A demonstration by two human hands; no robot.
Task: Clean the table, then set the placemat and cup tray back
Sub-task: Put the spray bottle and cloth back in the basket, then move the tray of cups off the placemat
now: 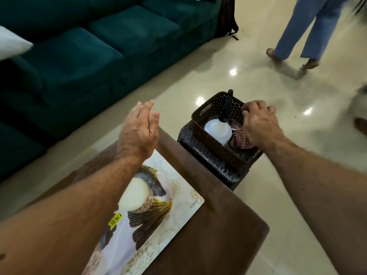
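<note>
Basket (210, 141) off table's (218, 231) far corner; right hand (258, 124) grips cloth (241, 142) inside, nearer; left hand (139, 130) released, hovering.

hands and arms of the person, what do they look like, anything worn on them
Both forearms are bare with visible hair, no sleeves in view. The left hand and right hand carry no gloves, and no watch, bracelet or ring shows from this angle.

Brown table (218, 235); shell-patterned placemat (158, 205); dark brown perforated basket (214, 139); teal sofa (79, 56)
</note>
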